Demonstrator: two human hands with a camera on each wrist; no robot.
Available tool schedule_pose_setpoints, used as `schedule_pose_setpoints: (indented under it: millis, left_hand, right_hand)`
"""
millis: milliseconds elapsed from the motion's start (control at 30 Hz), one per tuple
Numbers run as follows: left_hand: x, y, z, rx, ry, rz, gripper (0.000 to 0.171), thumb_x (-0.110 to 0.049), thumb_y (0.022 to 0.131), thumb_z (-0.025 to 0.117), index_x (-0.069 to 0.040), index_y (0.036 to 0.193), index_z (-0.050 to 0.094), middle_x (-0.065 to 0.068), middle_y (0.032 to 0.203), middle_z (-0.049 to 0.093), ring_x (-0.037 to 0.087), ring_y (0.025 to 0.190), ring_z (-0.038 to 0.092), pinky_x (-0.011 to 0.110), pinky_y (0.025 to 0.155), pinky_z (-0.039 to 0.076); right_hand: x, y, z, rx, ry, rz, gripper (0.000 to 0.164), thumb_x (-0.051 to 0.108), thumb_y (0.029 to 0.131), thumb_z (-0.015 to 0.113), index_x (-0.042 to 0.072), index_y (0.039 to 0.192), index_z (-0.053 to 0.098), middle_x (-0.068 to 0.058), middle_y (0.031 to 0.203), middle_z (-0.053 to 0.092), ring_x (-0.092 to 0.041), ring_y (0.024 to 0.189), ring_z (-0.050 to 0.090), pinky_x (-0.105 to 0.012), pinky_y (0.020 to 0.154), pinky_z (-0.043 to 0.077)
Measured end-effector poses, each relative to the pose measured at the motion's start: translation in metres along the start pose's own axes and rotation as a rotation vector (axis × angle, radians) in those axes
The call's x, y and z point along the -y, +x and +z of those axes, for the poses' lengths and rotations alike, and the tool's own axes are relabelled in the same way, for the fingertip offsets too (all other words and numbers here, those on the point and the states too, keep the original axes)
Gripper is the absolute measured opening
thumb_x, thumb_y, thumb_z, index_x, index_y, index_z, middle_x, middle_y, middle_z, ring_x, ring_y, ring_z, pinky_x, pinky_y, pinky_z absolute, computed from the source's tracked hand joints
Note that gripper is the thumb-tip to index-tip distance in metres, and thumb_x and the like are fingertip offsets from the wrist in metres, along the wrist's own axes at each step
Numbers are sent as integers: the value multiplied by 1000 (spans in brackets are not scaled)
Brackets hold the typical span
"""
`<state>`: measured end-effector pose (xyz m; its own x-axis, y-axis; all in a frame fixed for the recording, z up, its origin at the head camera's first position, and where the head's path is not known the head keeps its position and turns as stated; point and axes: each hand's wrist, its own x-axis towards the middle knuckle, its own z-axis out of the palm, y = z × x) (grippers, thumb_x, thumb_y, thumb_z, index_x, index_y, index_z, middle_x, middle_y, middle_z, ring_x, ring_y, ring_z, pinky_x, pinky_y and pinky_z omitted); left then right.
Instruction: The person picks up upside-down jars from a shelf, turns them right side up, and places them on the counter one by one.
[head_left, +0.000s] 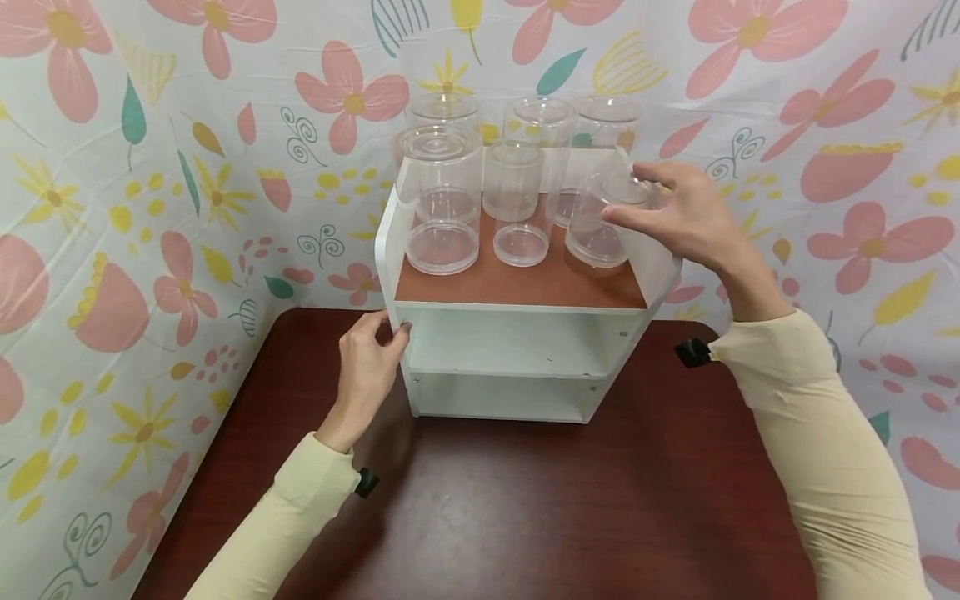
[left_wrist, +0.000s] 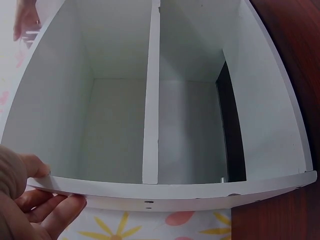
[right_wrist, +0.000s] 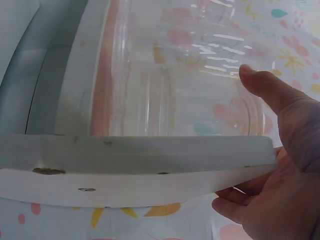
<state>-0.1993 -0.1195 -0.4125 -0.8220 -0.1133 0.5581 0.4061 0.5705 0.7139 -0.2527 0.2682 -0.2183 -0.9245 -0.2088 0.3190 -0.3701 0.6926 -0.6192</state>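
A small white shelf unit (head_left: 510, 342) with a brown top board stands on the table. My left hand (head_left: 367, 362) pinches the front edge of its left side panel, thumb inside and fingers outside, as the left wrist view shows. At the top right, my right hand (head_left: 690, 212) has thumb and index finger about the upper rim of a clear jar (head_left: 597, 237). In the right wrist view its thumb (right_wrist: 265, 85) lies over the jar, while other fingers pass outside the right side panel (right_wrist: 150, 155). Their contact with the jar is partly hidden.
Other clear jars, a wide one (head_left: 442, 247) and a narrow one (head_left: 520, 244) among them, stand on the top board. Raised panels border it. Two white compartments lie below. The dark red table (head_left: 487, 508) extends in front; a flowered cloth (head_left: 247, 108) hangs behind.
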Motion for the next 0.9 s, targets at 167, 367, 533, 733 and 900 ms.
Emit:
schedule_pose_setpoints:
  millis: [167, 367, 533, 733, 900]
  left_hand:
    - [-1, 1, -1, -3, -10, 9, 21, -7, 93, 75, 5, 111, 75, 15, 99, 72, 26, 80, 63, 36, 65, 48]
    - [-1, 1, 0, 8, -12, 0, 22, -8, 94, 75, 5, 112, 75, 16, 100, 72, 27, 81, 63, 37, 65, 49]
    - [-1, 1, 0, 12, -11, -3, 22, -7, 94, 75, 5, 112, 75, 16, 100, 72, 26, 80, 62, 36, 64, 49]
    - [-1, 0, 0, 9, -8, 1, 22, -8, 94, 75, 5, 112, 75, 16, 100, 72, 26, 81, 62, 37, 66, 49]
    - [-1, 0, 0, 3, -12, 6, 22, -7, 94, 75, 6, 112, 75, 16, 101, 72, 27, 83, 63, 38, 68, 50]
  right_hand:
    - [4, -11, -5, -38, 31, 39, 78, 37, 90, 81, 6, 153, 49, -16, 155, 48, -33, 146, 39, -55, 119, 29]
    - [10, -24, -8, -87, 58, 46, 76, 34, 89, 82, 11, 154, 50, -14, 154, 49, -30, 142, 46, -41, 118, 35]
    - [15, -34, -8, -139, 53, -8, 71, 27, 87, 84, 10, 150, 55, -13, 146, 55, -17, 125, 55, -22, 106, 41]
    - [23, -45, -6, -175, 114, -134, 68, 10, 83, 86, 3, 145, 58, -11, 135, 57, -11, 115, 57, -15, 102, 43]
    - [29, -55, -6, -194, 181, -222, 68, -5, 79, 85, -1, 142, 60, -7, 131, 59, -18, 114, 56, -17, 102, 44]
